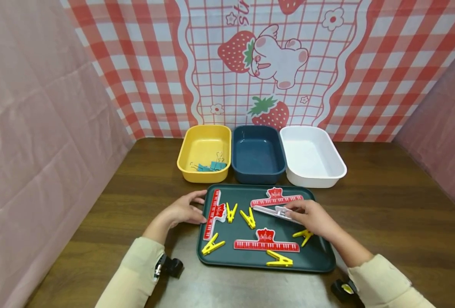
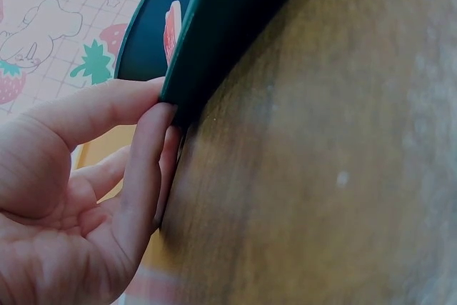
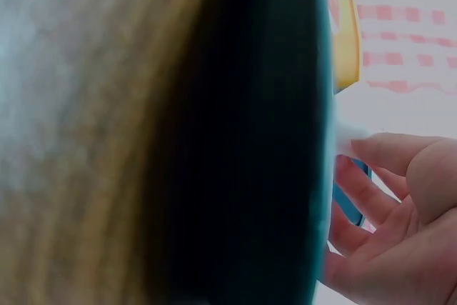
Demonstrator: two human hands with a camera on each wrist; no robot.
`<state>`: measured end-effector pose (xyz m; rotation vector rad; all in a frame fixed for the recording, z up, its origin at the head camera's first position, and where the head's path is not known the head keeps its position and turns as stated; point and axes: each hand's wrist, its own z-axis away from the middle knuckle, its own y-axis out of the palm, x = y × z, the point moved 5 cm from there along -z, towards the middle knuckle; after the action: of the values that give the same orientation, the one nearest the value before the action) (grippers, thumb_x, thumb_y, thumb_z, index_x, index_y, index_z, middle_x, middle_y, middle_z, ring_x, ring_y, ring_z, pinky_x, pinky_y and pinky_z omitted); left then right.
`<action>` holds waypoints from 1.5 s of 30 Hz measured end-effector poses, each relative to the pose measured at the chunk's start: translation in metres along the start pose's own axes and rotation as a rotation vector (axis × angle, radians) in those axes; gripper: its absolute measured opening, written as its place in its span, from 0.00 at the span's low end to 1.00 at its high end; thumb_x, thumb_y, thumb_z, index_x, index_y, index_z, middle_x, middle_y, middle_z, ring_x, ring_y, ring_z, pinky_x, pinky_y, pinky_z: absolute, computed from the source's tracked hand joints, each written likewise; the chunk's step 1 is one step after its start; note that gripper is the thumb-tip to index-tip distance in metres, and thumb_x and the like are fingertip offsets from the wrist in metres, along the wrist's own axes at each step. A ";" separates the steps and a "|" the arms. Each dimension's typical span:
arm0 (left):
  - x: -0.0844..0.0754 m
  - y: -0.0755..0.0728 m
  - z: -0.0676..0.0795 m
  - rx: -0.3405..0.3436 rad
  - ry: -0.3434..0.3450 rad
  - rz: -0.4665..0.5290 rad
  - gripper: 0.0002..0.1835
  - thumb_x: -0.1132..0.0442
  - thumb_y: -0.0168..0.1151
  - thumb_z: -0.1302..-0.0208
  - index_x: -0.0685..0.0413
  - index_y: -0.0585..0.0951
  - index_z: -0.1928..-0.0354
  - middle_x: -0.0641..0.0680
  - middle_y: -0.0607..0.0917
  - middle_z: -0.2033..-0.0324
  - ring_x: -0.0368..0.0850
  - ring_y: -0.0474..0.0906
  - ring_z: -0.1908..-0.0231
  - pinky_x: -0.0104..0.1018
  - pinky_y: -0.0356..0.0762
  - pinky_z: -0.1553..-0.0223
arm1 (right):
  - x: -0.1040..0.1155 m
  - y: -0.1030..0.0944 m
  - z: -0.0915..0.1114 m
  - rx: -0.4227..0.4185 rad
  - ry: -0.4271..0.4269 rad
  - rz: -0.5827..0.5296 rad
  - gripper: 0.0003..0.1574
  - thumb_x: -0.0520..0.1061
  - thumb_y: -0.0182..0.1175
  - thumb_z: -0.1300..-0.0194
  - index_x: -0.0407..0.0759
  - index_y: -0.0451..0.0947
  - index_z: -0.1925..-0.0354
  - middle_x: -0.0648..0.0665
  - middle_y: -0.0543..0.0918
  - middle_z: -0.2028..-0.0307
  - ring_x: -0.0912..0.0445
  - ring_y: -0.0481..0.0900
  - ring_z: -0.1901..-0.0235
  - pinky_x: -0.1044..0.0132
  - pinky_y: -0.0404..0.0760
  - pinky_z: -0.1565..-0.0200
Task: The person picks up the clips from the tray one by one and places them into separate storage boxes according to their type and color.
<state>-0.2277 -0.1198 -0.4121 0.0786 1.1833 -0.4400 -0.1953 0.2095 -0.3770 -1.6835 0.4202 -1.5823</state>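
My right hand (image 1: 310,216) pinches a clip (image 1: 275,211) between thumb and fingertips over the tray's right half. Its pale long bar and back show; it resembles the red piano-key clips. My left hand (image 1: 182,209) rests its fingertips against the left rim of the dark green tray (image 1: 250,264), thumb and fingers spread along it. Beside that hand lies a red piano-key clip (image 1: 212,214). Two more lie at the tray's back, a red clip (image 1: 277,199), and front, another red clip (image 1: 266,244). Several yellow clothespins, one at the front (image 1: 280,259), are scattered among them.
Behind the tray stand three bins side by side: a yellow bin (image 1: 182,164) with teal binder clips (image 1: 211,166), a dark blue bin (image 1: 259,174) and a white bin (image 1: 316,182). A checked cloth (image 1: 154,85) hangs behind them. Pink cloth flanks the wooden table (image 1: 385,192).
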 end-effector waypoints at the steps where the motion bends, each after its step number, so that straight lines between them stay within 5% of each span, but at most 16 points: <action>1: 0.000 0.000 0.000 -0.003 -0.002 0.001 0.46 0.82 0.66 0.54 0.52 0.61 0.32 0.62 0.67 0.45 0.50 0.77 0.59 0.40 0.82 0.62 | 0.000 0.000 0.000 0.003 0.008 -0.012 0.16 0.44 0.60 0.37 0.37 0.80 0.53 0.45 0.78 0.66 0.53 0.71 0.68 0.68 0.75 0.72; 32: -0.001 0.000 0.000 0.008 0.004 -0.001 0.46 0.82 0.66 0.54 0.52 0.60 0.31 0.62 0.66 0.44 0.49 0.77 0.60 0.40 0.82 0.62 | 0.004 -0.009 0.001 -0.026 0.040 -0.161 0.20 0.43 0.57 0.35 0.32 0.77 0.49 0.33 0.76 0.50 0.48 0.72 0.59 0.63 0.75 0.59; 45: 0.000 0.000 -0.001 -0.013 0.001 -0.006 0.46 0.82 0.66 0.55 0.51 0.61 0.32 0.61 0.68 0.45 0.50 0.77 0.60 0.41 0.82 0.62 | 0.009 -0.012 -0.004 -0.065 0.061 -0.165 0.18 0.43 0.56 0.34 0.34 0.78 0.50 0.37 0.78 0.55 0.48 0.72 0.61 0.63 0.74 0.61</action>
<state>-0.2284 -0.1194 -0.4129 0.0638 1.1876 -0.4373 -0.2011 0.2095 -0.3625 -1.7610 0.3743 -1.7600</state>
